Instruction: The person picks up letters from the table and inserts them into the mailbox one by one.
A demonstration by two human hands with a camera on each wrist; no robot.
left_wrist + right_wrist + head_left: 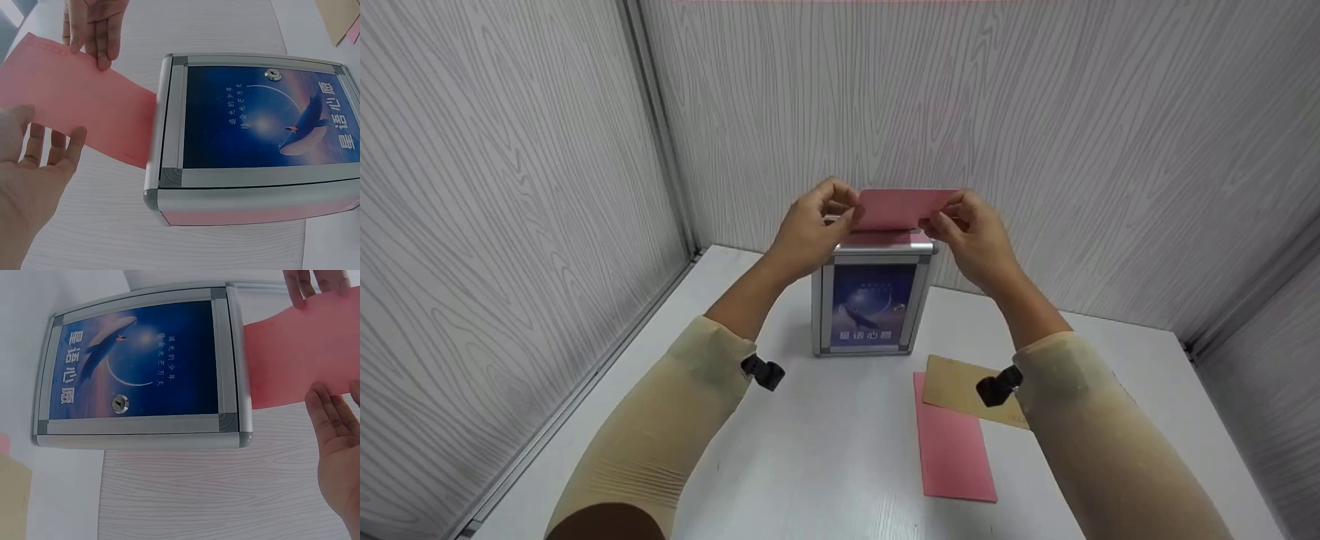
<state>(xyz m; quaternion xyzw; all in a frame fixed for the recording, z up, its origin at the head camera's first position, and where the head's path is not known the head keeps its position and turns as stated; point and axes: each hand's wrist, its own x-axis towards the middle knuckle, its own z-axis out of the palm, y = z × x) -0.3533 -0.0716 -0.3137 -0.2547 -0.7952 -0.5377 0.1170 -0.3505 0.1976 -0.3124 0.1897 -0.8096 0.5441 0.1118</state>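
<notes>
Pink envelope (906, 208): observed at the far end of both outstretched arms, above the box, between the two hands. Nearest the person, pale sleeves (652, 420) crossed the white table (802, 450), a black wrist device (765, 373) on each arm. Next out, right of centre, a flat pink paper (956, 457) lay with a brown envelope (964, 382) overlapping its far end; the right forearm partly covered the brown one. Beyond these stood the box (872, 259), upright, silver-framed, with a blue whale poster (874, 307) and a keyed lock (273, 73) on its front.

Over the box top, the left hand (810, 229) pinched the envelope's left edge between thumb and fingers; the right hand (982, 236) pinched the right edge likewise. The middle span was free of fingers. Its lower end met the box top; depth of entry, if any, I could not tell. Behind rose a grey wood-grain wall (825, 90).
</notes>
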